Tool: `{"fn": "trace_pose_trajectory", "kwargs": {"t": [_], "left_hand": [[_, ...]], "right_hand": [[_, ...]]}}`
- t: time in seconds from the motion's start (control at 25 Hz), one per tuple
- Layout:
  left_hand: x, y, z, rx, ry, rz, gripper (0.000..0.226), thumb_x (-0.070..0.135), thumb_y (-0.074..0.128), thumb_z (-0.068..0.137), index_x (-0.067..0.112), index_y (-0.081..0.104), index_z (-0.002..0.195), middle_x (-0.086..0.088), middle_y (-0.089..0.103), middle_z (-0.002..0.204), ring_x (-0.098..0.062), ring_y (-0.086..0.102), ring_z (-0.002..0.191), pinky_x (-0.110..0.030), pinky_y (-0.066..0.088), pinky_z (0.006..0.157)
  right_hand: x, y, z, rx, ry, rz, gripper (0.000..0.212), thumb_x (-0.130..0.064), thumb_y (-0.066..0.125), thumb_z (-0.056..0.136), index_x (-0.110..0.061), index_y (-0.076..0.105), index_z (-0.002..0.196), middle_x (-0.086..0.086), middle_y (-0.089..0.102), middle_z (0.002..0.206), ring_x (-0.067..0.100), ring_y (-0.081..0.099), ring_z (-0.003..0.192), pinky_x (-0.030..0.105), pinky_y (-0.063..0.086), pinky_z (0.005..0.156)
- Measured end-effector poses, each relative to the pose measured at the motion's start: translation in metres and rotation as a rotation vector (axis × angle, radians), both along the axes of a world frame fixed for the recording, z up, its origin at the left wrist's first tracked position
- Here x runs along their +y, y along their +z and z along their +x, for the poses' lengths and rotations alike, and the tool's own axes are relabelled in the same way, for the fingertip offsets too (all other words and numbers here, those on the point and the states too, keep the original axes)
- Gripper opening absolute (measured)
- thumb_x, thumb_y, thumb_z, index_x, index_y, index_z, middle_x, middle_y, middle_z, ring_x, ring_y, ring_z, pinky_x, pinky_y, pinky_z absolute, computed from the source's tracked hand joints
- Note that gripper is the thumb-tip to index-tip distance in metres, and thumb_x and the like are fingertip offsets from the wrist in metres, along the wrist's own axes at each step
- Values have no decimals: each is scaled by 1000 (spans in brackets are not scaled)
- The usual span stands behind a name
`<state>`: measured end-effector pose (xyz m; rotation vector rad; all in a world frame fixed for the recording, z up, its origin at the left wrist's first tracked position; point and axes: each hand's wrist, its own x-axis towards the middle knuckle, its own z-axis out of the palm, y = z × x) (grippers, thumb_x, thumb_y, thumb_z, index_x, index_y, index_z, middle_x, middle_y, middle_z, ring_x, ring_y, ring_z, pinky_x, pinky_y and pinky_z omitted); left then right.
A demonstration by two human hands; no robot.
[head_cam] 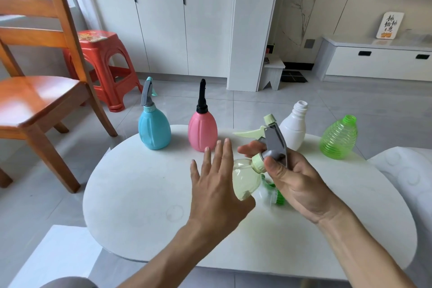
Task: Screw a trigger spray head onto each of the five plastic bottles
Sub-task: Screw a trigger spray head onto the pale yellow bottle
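Observation:
My right hand [294, 177] grips a grey spray head [274, 140] with a pale green trigger, seated on the neck of a clear yellowish bottle [245, 179] held tilted above the table. My left hand [216, 184] is spread flat, fingers apart, its palm against the bottle's side. A blue bottle [154, 130] with a grey head and a pink bottle [202, 131] with a black head stand at the table's far edge. A white bottle [293, 127] and a ribbed green bottle [339, 139] stand uncapped at the far right. A green-and-white spray head [273, 194] lies under my right hand.
The round white table [145, 206] holds everything. A wooden chair [35, 77] and a red plastic stool [102, 61] stand to the left on the tiled floor. White seat cushions sit at the lower left and right.

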<state>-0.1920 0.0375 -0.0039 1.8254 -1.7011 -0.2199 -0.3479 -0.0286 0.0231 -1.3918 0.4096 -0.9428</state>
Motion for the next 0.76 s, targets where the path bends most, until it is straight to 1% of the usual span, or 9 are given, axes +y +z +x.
{"fn": "trace_pose_trajectory", "kwargs": {"t": [0.08, 0.16, 0.28, 0.36, 0.48, 0.6, 0.68, 0.72, 0.76], "left_hand": [[3, 7, 4, 113, -97, 11, 115, 36, 75, 68, 27, 2, 157, 10, 23, 163, -14, 16, 151, -48, 3, 123], [5, 9, 5, 154, -100, 2, 114, 36, 75, 64, 28, 8, 157, 13, 37, 156, -11, 31, 144, -48, 7, 123], [4, 6, 3, 77, 17, -42, 110, 35, 76, 66, 26, 14, 156, 8, 33, 159, -13, 27, 147, -45, 10, 123], [2, 5, 3, 67, 50, -80, 105, 33, 77, 67, 22, 21, 155, 4, 34, 158, -16, 27, 148, -43, 15, 123], [-2, 5, -1, 78, 59, -95, 101, 33, 79, 66, 18, 29, 153, 1, 42, 154, -19, 34, 145, -43, 20, 121], [-5, 3, -5, 34, 60, -88, 99, 34, 78, 66, 15, 30, 152, 0, 45, 152, -19, 35, 144, -44, 15, 122], [-7, 7, -4, 19, 1, -82, 98, 35, 76, 65, 16, 33, 150, 3, 49, 148, -17, 42, 139, -46, 14, 122], [-7, 10, -2, 36, -54, -71, 97, 36, 76, 62, 20, 34, 149, 7, 53, 144, -13, 48, 132, -45, 21, 120], [-7, 13, 0, 100, -121, -52, 96, 36, 75, 60, 29, 37, 147, 15, 57, 138, -8, 55, 120, -40, 32, 114]], "right_hand": [[1, 3, 0, 39, -17, -96, 42, -28, 62, 94, 12, 55, 104, 13, 70, 120, 29, 57, 125, 34, 43, 102], [4, 4, 1, 69, -93, -187, 38, -28, 64, 94, 9, 57, 95, 8, 72, 112, 23, 62, 117, 29, 46, 97], [14, 1, 11, 50, -241, -203, 17, -18, 63, 92, -1, 64, 90, 5, 73, 102, 15, 66, 102, 22, 48, 87], [21, -3, 19, 24, -325, -202, 10, -16, 64, 91, -7, 66, 89, 4, 74, 99, 14, 67, 97, 22, 48, 86], [24, -6, 25, -16, -435, -185, 11, -12, 65, 89, -1, 64, 86, 9, 74, 96, 15, 69, 94, 22, 50, 84], [23, -10, 26, -14, -527, -138, 11, -14, 67, 87, -3, 66, 84, 10, 74, 94, 17, 69, 93, 27, 52, 85], [19, -7, 21, -13, -479, -90, 15, -20, 70, 85, -5, 66, 84, 9, 75, 95, 18, 68, 95, 32, 51, 88], [16, -4, 18, -34, -379, -60, 18, -24, 71, 85, -7, 66, 85, 9, 74, 98, 19, 67, 99, 34, 49, 91], [14, 0, 13, -64, -246, -34, 19, -29, 71, 86, -10, 68, 89, 8, 74, 102, 21, 66, 105, 36, 48, 95]]}}
